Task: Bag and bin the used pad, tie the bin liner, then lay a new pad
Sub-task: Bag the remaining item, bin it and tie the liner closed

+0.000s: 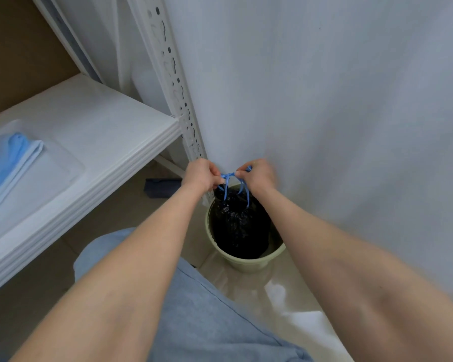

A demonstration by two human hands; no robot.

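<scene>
— Where does the single view look from?
— The person's head, facing forward and down, close in.
— What lies where?
— Pale green round plastic bin (246, 265) at six o'clock, white metal shelf (110, 126) at nine, grey-white painted wall (324, 100) at two.

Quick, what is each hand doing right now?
Left hand: closed, pinching the blue drawstring of the black bin liner.
Right hand: closed, pinching the other end of the same drawstring.
</scene>
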